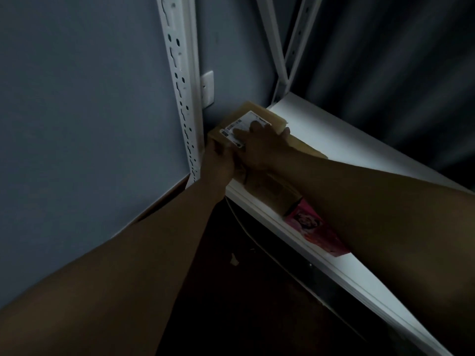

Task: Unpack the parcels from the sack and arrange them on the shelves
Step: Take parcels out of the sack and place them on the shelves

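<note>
While the left hand (218,160) grasps its near edge, the right hand (264,142) lies flat, fingers released, on the labelled brown cardboard parcel (246,119), squaring it into the white metal shelf (334,140) corner.

- A plain blue-grey wall (84,104) fills the left side, dim and evenly lit.
- A white wall socket plate (207,88) sits on the wall just behind the upright.
- A white slotted metal upright (180,80) of a shelving unit runs down against the wall, with keyhole slots along its face.
- Two more white perforated posts (293,47) rise at the back, leaning together in the wide-angle view.
- A pale skirting strip (154,201) edges the wall's base.
- The floor (231,291) below is dark, details hard to make out.
- The far right background (398,73) is shadowy, streaked and blurred.
</note>
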